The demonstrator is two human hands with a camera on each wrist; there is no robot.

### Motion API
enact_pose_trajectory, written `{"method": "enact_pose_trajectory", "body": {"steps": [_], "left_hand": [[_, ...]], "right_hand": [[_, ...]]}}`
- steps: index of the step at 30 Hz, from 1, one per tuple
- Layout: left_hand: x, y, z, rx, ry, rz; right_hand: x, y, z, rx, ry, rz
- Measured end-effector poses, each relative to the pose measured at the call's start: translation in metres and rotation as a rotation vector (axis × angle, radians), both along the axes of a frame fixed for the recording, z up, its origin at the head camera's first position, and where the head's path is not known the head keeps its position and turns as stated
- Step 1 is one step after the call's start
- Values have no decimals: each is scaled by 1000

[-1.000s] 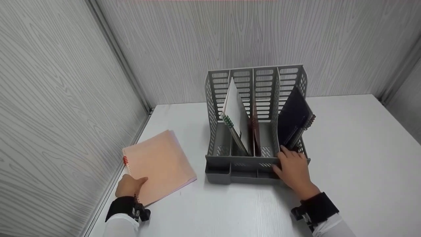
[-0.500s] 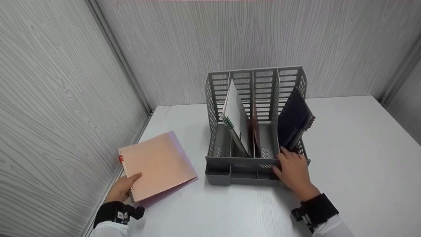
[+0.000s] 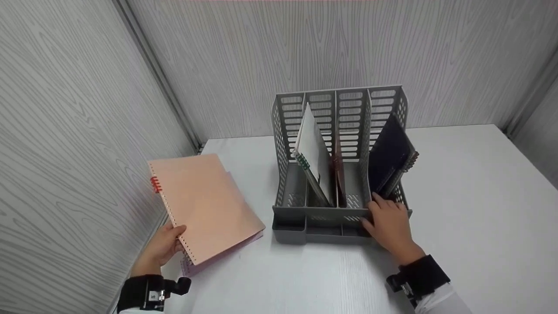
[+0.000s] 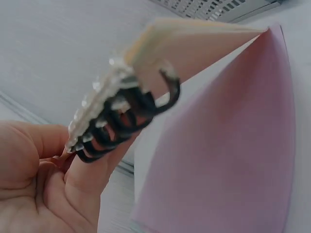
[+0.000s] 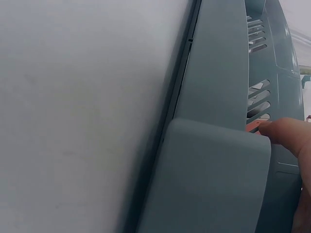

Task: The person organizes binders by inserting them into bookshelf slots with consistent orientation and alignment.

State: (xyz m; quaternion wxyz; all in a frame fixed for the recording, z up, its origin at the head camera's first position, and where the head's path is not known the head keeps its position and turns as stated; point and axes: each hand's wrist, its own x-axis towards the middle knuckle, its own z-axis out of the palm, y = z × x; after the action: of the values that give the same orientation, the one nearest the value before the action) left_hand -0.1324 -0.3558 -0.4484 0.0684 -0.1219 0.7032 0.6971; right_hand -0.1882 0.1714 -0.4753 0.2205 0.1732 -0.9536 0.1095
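My left hand (image 3: 160, 246) pinches a peach spiral notebook (image 3: 202, 205) at its bound left edge, thumb on the cover. Red coils show on that edge in the head view; dark coils (image 4: 119, 124) fill the middle of the left wrist view. The notebook is tilted, its bound side raised, over a purple-covered notebook (image 4: 233, 160) on the table. At the right, my right hand (image 3: 389, 224) grips the front wall of a grey file organizer (image 3: 322, 213), fingers over the top and thumb in front. Its fingertips are partly hidden inside.
The organizer's slots hold a white notebook (image 3: 314, 152) with green coils, a dark red notebook (image 3: 340, 174) and a leaning navy notebook (image 3: 388, 152). Small trays line its front. A grained left wall (image 3: 87, 131) stands close beside my left hand.
My left hand has taken hold of the peach notebook's bound edge and raised it, uncovering more of the purple one below. The right hand and organizer look unchanged.
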Motion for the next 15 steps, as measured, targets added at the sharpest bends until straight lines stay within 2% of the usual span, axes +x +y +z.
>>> {"method": "enact_pose_trajectory", "body": {"steps": [6,11,15], "left_hand": [[0,31,30,-160,112,34],[7,56,52,-355,222,47],[14,75,68,-526,346,85]], "right_hand": [[-2,2,1,-11,17,5],[-3,2,-1,-16,6,5],[-2,2,-3,-13,14,5]]}}
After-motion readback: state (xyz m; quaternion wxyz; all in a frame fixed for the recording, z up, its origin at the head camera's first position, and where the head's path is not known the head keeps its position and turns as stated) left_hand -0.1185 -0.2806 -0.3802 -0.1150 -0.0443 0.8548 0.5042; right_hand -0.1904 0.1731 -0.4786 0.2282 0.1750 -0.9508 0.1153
